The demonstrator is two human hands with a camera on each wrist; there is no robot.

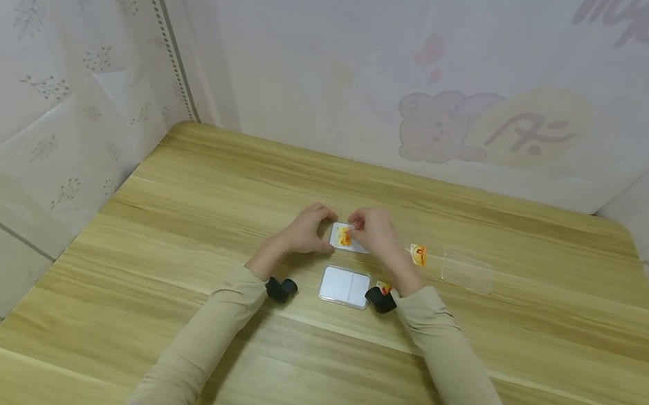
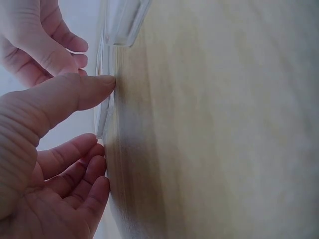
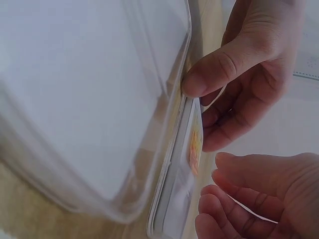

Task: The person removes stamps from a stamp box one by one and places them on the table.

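Note:
On the table lies a flat clear case (image 1: pixel 336 227) with a white insert, bearing a yellow-orange picture piece (image 1: pixel 344 236) on its left half. My left hand (image 1: pixel 303 231) holds the case's left end, thumb at the near edge and fingers at the far edge. In the right wrist view the picture piece (image 3: pixel 195 149) stands a little proud of the case at one end. My right hand (image 1: pixel 375 231) is over the case's right half, its loosely bent fingertips close beside the picture piece and no object showing between them. Nearer me lies a second clear case (image 1: pixel 337 285) with a white, divided insert.
To the right sit an orange picture piece (image 1: pixel 419 254) and a clear plastic cover (image 1: pixel 468 273). Another small picture piece (image 1: pixel 384 286) is partly hidden by the black wrist camera (image 1: pixel 380 300) on my right arm. A patterned curtain (image 1: pixel 346 59) hangs behind the wooden table (image 1: pixel 298 380).

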